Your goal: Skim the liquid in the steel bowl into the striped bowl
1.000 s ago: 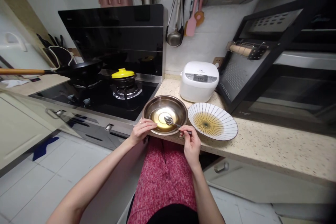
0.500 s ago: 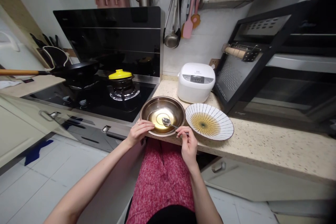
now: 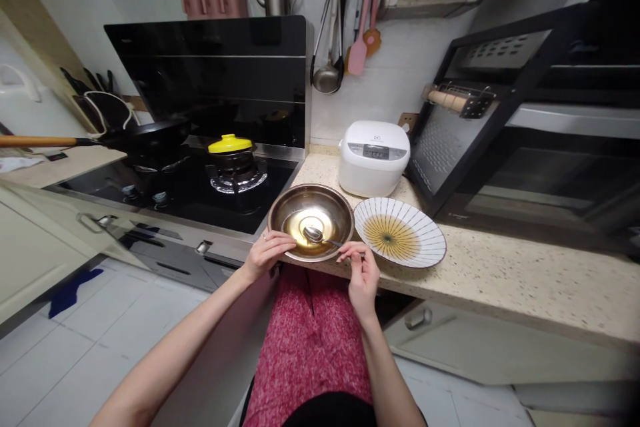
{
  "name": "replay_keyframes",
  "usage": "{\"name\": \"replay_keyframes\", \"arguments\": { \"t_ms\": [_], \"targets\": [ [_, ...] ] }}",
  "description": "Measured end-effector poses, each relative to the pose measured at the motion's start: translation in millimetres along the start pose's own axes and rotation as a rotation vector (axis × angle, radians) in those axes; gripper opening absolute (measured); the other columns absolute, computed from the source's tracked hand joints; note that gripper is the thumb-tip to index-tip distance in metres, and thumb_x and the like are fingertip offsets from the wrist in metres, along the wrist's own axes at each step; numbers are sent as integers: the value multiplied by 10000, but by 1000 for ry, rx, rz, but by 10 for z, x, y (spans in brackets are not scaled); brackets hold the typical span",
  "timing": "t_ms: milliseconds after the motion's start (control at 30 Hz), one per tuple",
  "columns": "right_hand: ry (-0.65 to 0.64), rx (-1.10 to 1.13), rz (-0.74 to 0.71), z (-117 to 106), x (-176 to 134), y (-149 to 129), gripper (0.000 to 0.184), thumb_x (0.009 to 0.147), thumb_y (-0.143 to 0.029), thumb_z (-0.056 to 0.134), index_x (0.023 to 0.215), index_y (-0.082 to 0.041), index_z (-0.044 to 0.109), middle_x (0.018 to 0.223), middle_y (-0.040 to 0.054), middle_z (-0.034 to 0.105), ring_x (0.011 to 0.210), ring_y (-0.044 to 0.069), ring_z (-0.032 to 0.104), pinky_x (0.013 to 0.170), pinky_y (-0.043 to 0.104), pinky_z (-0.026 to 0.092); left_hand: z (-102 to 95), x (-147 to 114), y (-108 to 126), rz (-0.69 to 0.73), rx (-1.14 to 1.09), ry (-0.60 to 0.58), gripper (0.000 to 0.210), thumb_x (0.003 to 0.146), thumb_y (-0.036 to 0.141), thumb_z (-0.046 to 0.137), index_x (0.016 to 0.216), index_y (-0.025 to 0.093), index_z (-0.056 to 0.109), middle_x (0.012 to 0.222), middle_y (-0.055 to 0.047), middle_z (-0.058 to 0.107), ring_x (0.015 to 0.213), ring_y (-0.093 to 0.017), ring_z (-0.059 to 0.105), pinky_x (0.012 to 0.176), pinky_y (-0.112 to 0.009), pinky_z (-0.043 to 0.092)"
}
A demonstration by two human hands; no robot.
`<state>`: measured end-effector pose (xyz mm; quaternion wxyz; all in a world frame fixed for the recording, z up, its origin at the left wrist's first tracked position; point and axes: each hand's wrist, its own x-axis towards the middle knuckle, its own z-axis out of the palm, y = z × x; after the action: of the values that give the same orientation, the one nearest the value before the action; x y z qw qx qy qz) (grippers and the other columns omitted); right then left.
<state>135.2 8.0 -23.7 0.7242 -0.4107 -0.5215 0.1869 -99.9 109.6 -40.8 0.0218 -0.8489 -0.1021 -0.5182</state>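
Note:
A stainless steel bowl (image 3: 336, 205) stands at the counter's front edge with a yellowish liquid (image 3: 300, 224) in its bottom. My left hand (image 3: 267, 255) grips the near-left rim, fingers over the edge. Between the fingertips of my right hand (image 3: 363, 275) is the handle of a metal spoon (image 3: 313, 234), its head low inside the bowl at the liquid. Just right of the bowl lies a white oval plate (image 3: 431, 237) with dark radiating lines and a thin brownish-yellow liquid in its middle.
Behind the plate stands a white rice cooker (image 3: 374, 159). To the left, a black gas stove (image 3: 200, 193) holds a small pot with a yellow lid (image 3: 230, 143) and a black wok (image 3: 150, 133). A dark oven (image 3: 565, 167) is at the right. Utensils, including a ladle (image 3: 327, 79), hang on the wall.
The spoon's head has shifted slightly left and lower in the bowl. My right hand has moved a little to the right; my left hand still holds the rim.

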Motion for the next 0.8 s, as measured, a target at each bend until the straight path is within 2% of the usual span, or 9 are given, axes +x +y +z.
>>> {"name": "replay_keyframes", "arguments": {
  "t_ms": [800],
  "targets": [
    [118,-6,-47,-65,183,-213,272,1040,-397,508,850,-219,587,870,23,648,709,144,611,699,302,521,10,50,-10,1,-3,16,233,1053,173,530,1188,183,719,1017,-85,799,983,-198,729,835,-342,572]
  ]
}}
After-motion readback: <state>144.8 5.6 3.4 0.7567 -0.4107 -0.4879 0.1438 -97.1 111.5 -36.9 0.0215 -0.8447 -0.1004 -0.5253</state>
